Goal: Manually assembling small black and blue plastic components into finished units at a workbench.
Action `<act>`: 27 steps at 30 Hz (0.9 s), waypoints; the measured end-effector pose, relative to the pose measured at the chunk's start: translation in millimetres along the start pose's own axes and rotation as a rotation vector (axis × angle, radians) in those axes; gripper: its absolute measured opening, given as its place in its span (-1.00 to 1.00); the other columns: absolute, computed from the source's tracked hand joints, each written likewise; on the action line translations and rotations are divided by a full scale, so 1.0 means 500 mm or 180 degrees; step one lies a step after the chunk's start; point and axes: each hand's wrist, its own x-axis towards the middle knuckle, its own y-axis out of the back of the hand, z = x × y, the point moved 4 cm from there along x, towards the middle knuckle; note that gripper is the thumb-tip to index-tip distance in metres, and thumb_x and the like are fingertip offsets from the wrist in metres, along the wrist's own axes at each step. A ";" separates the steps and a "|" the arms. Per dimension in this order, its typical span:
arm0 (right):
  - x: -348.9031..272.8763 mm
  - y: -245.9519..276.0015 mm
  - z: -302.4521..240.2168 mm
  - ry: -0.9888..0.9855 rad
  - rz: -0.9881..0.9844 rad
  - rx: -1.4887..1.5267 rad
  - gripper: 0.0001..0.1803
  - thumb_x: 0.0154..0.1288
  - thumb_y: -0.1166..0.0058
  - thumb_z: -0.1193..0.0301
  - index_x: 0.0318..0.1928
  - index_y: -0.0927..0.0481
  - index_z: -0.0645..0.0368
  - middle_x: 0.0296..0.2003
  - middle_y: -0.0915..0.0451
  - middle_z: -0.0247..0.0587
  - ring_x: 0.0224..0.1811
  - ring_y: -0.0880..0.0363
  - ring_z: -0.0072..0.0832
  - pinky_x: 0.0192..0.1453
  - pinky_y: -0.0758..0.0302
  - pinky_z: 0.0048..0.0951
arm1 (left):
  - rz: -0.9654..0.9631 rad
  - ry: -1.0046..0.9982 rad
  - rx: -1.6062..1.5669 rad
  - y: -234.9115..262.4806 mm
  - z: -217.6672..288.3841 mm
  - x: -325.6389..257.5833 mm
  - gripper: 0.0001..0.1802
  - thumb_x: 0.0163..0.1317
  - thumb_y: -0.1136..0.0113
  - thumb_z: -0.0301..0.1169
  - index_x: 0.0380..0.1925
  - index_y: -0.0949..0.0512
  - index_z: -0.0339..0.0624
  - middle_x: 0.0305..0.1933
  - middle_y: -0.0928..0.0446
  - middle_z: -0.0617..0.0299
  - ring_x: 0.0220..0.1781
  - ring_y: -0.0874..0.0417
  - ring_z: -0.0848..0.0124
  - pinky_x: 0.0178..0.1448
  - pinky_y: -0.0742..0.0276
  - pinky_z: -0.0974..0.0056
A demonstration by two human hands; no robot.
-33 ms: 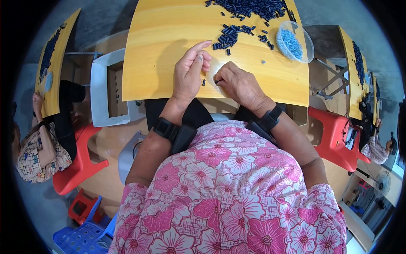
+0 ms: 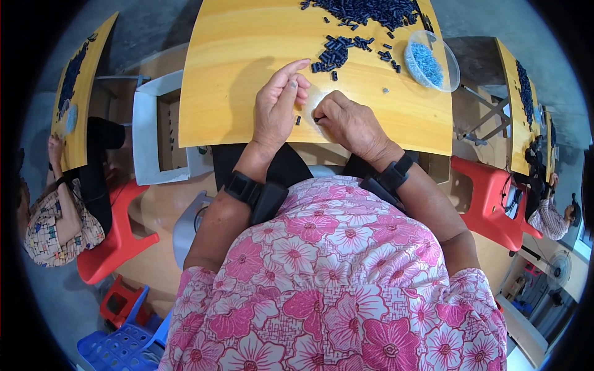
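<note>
I see the yellow bench [image 2: 247,55] first, a heap of dark small tubes [image 2: 371,9] at its far edge and a clear bowl of blue bits [image 2: 430,62] beside it. My left hand [image 2: 278,105] rests loosely spread; my right hand [image 2: 349,120] pinches one dark tube [image 2: 317,119]. Another loose tube [image 2: 297,120] lies between them.

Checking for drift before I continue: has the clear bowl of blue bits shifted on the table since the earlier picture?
No. The clear bowl sits at the same spot by the yellow table's right edge, beside the dark pile.
</note>
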 end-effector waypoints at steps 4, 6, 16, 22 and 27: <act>0.002 0.005 -0.009 0.0182 -0.0046 -0.0103 -0.82 0.18 -0.18 0.45 -0.19 -0.52 0.07 -0.28 -0.48 -0.24 -0.32 -0.58 -0.24 -0.26 -0.53 -0.27 | -0.0035 0.0069 -0.0015 0.002 -0.004 -0.001 -0.62 0.48 0.16 -0.46 0.22 -0.46 -0.25 -0.24 -0.49 0.32 -0.27 -0.44 0.62 -0.11 -0.45 0.48; 0.002 0.003 -0.009 0.0214 -0.0078 -0.0143 -0.82 0.18 -0.18 0.45 -0.19 -0.52 0.06 -0.29 -0.48 -0.24 -0.33 -0.58 -0.24 -0.26 -0.53 -0.27 | -0.0072 0.0086 -0.0005 0.002 -0.002 -0.001 -0.61 0.49 0.15 -0.44 0.25 -0.43 -0.28 -0.21 -0.47 0.34 -0.26 -0.41 0.62 -0.11 -0.42 0.49; 0.002 0.000 0.016 -0.0092 0.0070 0.0416 -0.81 0.17 -0.20 0.48 -0.18 -0.56 0.06 -0.27 -0.54 -0.18 -0.28 -0.61 -0.19 -0.23 -0.55 -0.30 | -0.0038 0.0009 0.0038 0.000 -0.003 0.000 -0.61 0.48 0.14 -0.45 0.24 -0.45 -0.27 -0.21 -0.48 0.34 -0.26 -0.42 0.62 -0.09 -0.43 0.49; 0.001 0.006 0.024 -0.0446 -0.0061 0.1010 -0.72 0.13 -0.26 0.53 -0.12 -0.57 0.10 -0.29 -0.55 -0.17 -0.26 -0.64 -0.28 -0.15 -0.59 -0.34 | 0.0028 -0.0023 0.0127 0.001 0.004 0.000 -0.61 0.46 0.15 -0.48 0.22 -0.47 -0.24 -0.24 -0.50 0.32 -0.28 -0.44 0.61 -0.09 -0.46 0.47; 0.001 0.015 0.023 -0.0515 -0.0132 0.1032 -0.68 0.13 -0.27 0.52 -0.07 -0.58 0.11 -0.31 -0.54 -0.18 -0.27 -0.63 -0.30 -0.14 -0.59 -0.36 | 0.0065 -0.0031 0.0100 -0.001 0.003 0.001 -0.61 0.43 0.15 -0.50 0.19 -0.49 -0.23 -0.26 -0.52 0.29 -0.30 -0.46 0.60 -0.11 -0.49 0.46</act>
